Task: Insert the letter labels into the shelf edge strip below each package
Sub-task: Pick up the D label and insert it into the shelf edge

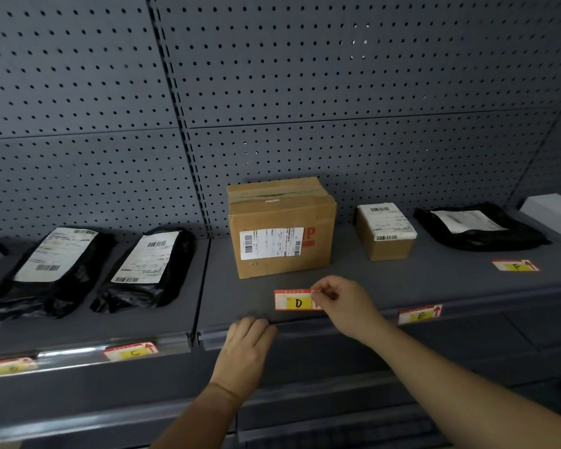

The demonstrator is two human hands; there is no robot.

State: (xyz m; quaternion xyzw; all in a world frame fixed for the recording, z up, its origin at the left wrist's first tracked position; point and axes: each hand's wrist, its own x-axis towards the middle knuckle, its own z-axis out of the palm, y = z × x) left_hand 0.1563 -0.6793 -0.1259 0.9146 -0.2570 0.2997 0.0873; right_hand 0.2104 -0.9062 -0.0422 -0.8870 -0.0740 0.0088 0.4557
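Note:
My right hand (pixel 340 303) pinches the right end of the red-and-yellow D label (pixel 293 300), which is held just above the shelf in front of the big cardboard box (pixel 280 226). My left hand (pixel 245 350) rests with curled fingers on the shelf edge strip (pixel 305 330) below that box. The C label (pixel 132 351) and another label (pixel 7 367) sit in the strip at left. The E label (pixel 420 314) sits in the strip below the small box (pixel 386 231). The F label (pixel 515 265) lies flat on the shelf before a black bag (pixel 480 228).
Two black mailer bags (pixel 59 270) (pixel 146 270) with white shipping labels lie on the left shelf section. A grey pegboard wall (pixel 305 92) rises behind. A white box (pixel 554 210) sits at the far right, and a lower shelf (pixel 337 426) shows below.

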